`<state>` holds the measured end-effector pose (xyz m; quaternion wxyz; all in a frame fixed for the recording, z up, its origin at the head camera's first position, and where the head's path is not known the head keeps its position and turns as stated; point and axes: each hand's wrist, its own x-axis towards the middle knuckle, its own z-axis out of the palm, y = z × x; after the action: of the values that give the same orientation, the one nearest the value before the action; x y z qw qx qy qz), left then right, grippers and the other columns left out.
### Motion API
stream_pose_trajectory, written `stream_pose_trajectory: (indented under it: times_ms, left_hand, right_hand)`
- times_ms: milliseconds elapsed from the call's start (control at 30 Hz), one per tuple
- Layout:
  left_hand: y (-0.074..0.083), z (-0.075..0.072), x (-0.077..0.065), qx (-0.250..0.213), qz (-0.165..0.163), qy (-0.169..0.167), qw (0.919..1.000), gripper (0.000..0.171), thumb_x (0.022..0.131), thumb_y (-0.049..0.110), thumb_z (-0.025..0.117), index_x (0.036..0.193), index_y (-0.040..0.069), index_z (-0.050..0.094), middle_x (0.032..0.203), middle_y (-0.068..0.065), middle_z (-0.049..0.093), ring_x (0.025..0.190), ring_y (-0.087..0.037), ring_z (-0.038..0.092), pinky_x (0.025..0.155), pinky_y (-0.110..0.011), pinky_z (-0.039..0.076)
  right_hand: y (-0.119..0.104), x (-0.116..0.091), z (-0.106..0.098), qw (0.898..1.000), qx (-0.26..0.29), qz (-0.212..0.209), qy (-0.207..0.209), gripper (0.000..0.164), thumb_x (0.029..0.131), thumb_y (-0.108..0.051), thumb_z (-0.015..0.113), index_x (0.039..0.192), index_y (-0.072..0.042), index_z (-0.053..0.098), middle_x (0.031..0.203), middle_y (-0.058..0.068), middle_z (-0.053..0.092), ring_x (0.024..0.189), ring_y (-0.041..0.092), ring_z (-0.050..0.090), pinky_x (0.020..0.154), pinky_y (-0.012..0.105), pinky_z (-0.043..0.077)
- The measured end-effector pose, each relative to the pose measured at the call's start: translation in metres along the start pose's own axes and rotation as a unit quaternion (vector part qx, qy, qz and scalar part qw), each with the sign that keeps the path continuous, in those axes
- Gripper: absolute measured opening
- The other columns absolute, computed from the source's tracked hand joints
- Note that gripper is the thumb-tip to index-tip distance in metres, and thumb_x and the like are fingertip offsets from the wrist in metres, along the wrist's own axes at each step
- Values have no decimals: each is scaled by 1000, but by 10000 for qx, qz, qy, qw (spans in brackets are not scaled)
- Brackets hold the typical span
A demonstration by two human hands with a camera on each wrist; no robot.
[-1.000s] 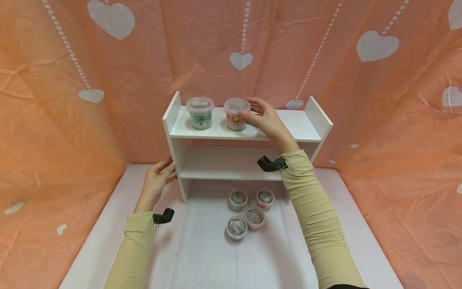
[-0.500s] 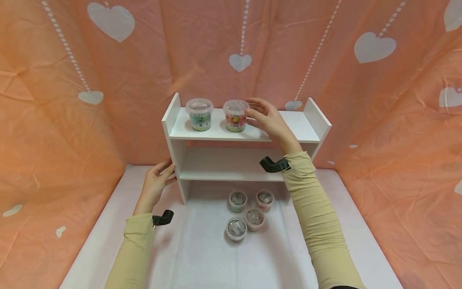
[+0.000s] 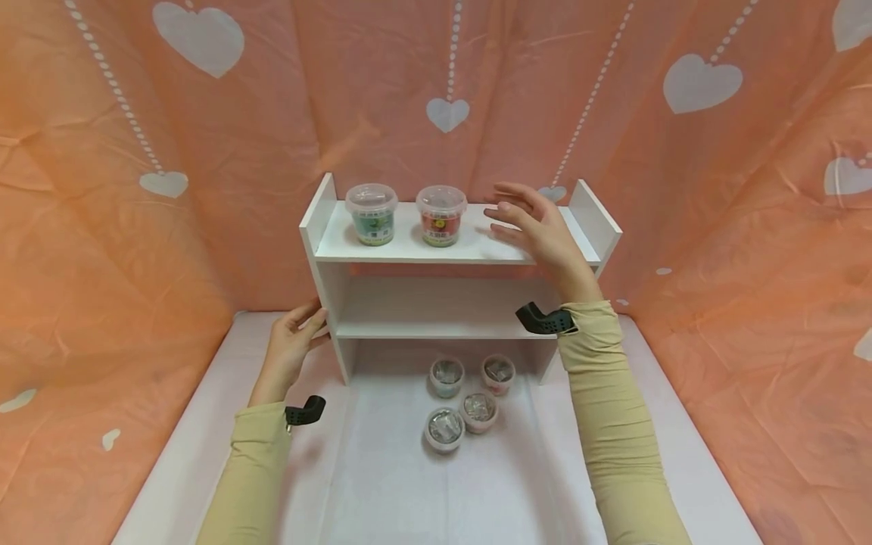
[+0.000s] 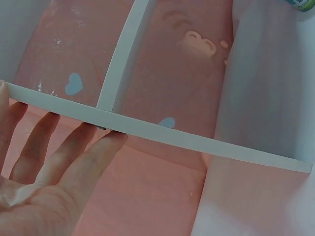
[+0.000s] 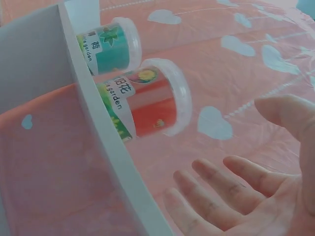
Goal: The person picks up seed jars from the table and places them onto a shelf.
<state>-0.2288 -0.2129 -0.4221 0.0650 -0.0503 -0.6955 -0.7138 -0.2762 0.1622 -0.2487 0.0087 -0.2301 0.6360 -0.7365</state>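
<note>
Two lidded plastic cups stand upright on the top board of the white shelf unit. One is a green-labelled cup at the left; beside it is a red-labelled cup. My right hand hovers over the top board, right of the red cup and apart from it, fingers spread and holding nothing. In the right wrist view its palm and fingers show beside the shelf edge. My left hand touches the unit's left side panel with its fingertips, fingers extended.
Several small cups with silvery packets inside sit on the white table, below and in front of the unit. A middle board spans the unit. Orange cloth with white hearts hangs behind and at both sides.
My right hand has let go of the red-labelled cup and moved off to the right. The cup stays on the top board. My left hand keeps its place on the side panel.
</note>
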Motion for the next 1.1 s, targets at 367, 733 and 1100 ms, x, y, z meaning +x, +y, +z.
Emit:
stream_pose_trajectory:
  times_ms: [367, 733, 1100]
  left_hand:
    - [1, -1, 0, -35, 32, -9, 10000, 56, 96, 22, 58, 141, -6, 41, 142, -23, 41, 104, -9, 60, 90, -42, 50]
    - [0, -2, 0, -22, 50, 12, 10000, 55, 96, 22, 59, 141, -5, 42, 139, -21, 43, 103, -8, 60, 89, -41, 51]
    - [-2, -1, 1, -86, 84, 1, 9999, 54, 96, 21, 59, 140, -5, 43, 135, -13, 49, 103, -9, 61, 89, -42, 51]
  right_hand:
    - [2, -33, -16, 9972, 229, -665, -267, 44, 98, -8, 54, 138, 4, 42, 132, 24, 48, 122, 36, 47, 103, 47, 41]
    - [11, -66, -31, 9911, 129, -1134, -685, 40, 99, -2, 47, 137, 8, 42, 131, 24, 51, 121, 37, 50, 105, 43, 40]
    - [41, -97, -48, 9916, -232, -926, -871, 41, 99, 0, 45, 138, 11, 38, 134, 31, 46, 124, 42, 44, 105, 47, 37]
